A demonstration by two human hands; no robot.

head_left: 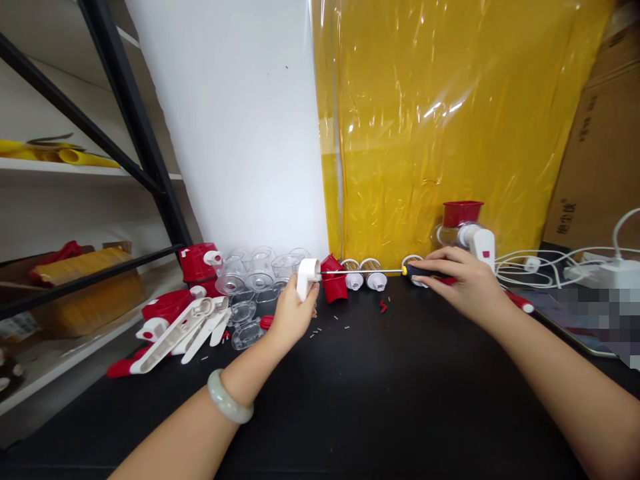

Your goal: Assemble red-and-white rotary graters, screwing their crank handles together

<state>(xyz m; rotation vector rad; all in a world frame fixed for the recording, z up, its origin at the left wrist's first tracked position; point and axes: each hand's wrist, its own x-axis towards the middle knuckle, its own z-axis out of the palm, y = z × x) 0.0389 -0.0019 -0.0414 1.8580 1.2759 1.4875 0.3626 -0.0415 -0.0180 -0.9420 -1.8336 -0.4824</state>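
Note:
My left hand (293, 312) is closed around a white plastic part (309, 268) with a rounded end, held above the table. My right hand (467, 280) grips the dark handle of a screwdriver (367, 271) between thumb and fingers. The long metal shaft lies level, and its tip meets the right side of the white part. Whether a screw sits at the tip is too small to tell. Below and behind the shaft are a red plastic tube piece (334, 280), white-and-gold grater drums (373, 275) and a small red piece (383, 306).
Several small screws (316, 333) lie scattered on the black table (370, 400). White handles (173, 333), red housings (197, 263) and clear plastic parts (260, 280) are piled left. An assembled red-and-white device (463, 223), white cables (530, 263) and a tablet (565, 323) are right.

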